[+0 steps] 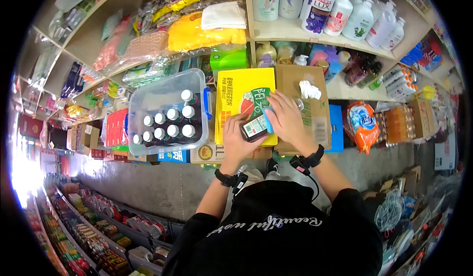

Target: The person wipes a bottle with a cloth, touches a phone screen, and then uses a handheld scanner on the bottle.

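Observation:
A dark bottle (254,129) with a white and green label lies tilted in my left hand (237,135), whose fingers wrap around its lower part. My right hand (287,118) presses a light-blue cloth (268,120) against the bottle's other side. Both hands are above a yellow carton (231,91) with green and dark print. To the left, a clear plastic bin (167,87) with blue handles contains several dark bottles with white caps (173,114). A crumpled white tissue (310,89) rests on a brown cardboard box (290,74) at the right.
Shelves behind the boxes hold pump bottles (318,7), packaged towels (207,32) and a green box (228,57). An orange detergent bag (362,125) and bottled drinks (398,123) stand at the right. Behind me, goods fill grey crates (123,236) across the concrete floor (148,185).

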Motion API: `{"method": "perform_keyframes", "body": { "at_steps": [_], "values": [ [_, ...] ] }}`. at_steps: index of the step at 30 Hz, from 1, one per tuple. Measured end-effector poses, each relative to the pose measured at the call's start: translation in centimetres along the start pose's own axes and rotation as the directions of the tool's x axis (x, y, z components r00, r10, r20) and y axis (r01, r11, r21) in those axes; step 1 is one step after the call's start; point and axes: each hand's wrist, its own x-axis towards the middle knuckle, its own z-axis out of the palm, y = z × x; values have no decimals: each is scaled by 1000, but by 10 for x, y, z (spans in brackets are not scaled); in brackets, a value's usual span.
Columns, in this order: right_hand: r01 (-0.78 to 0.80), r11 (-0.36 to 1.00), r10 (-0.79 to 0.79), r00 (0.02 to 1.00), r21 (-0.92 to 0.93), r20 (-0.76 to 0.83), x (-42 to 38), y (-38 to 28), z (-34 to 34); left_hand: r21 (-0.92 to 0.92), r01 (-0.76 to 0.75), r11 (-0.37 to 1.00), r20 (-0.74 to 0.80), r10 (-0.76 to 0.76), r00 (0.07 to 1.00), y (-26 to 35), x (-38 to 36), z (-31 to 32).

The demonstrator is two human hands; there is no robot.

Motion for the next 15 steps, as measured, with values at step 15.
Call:
{"method": "perform_keyframes", "body": {
  "at_steps": [15],
  "values": [
    [46, 991, -35, 996, -124, 83, -2, -70, 35, -113, 13, 993, 60, -6, 998, -20, -8, 2]
  ]
}}
